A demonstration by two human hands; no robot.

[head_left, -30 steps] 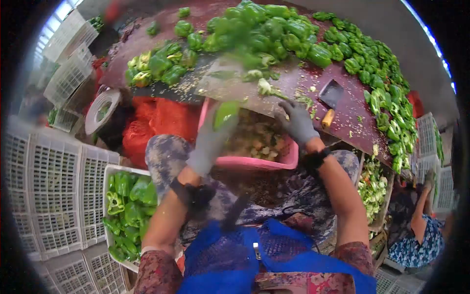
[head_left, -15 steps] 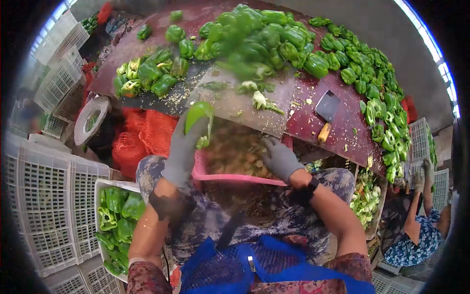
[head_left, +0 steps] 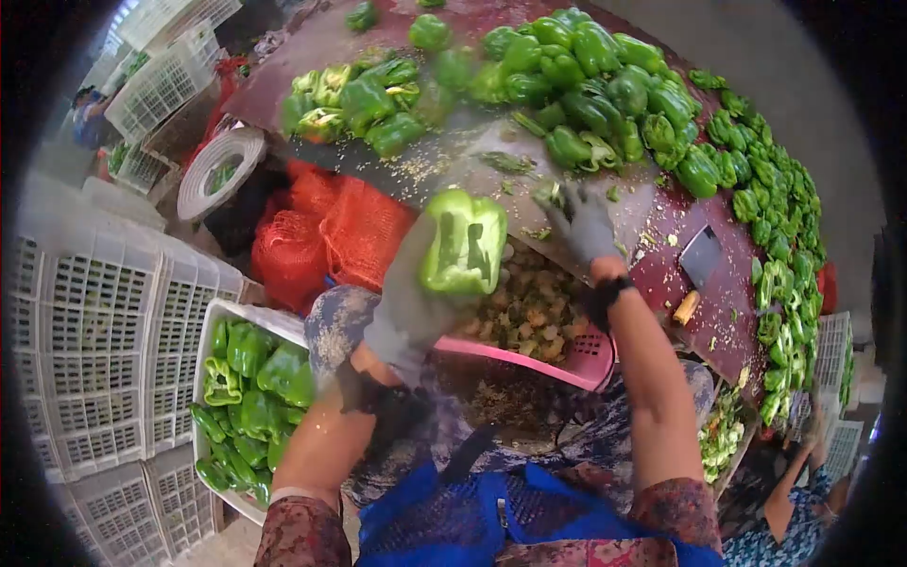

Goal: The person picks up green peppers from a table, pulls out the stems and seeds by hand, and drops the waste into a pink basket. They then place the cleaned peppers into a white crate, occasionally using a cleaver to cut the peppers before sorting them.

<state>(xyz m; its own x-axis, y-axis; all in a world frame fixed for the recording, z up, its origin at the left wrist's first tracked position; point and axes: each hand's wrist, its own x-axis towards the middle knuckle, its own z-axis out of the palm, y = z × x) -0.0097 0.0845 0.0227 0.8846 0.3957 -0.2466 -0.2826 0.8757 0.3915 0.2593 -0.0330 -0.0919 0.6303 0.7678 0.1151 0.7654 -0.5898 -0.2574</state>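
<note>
My left hand [head_left: 408, 307], in a grey glove, is closed around a cut green bell pepper [head_left: 464, 244]. The pepper's hollow, pale inside faces me. Over the front edge of the table, my gloved right hand [head_left: 588, 225] stretches its fingers out, apart, beside small pepper scraps. Below both hands, a pink basket [head_left: 529, 361] rests at my lap with pepper cores and trimmings [head_left: 534, 307] in it. Beyond my right hand lies a heap of whole green peppers [head_left: 605, 90].
A cleaver [head_left: 701, 257] with a wooden handle lies on the dark red table [head_left: 652, 274]. A white crate [head_left: 213, 378] of cut peppers stands at my left, near red mesh bags [head_left: 316, 231] and stacked white crates [head_left: 85, 321]. Another person [head_left: 789, 501] sits at far right.
My view has turned left. The right hand has gone from the basket's rim up to the table edge. In my left hand the pepper now shows its open inside.
</note>
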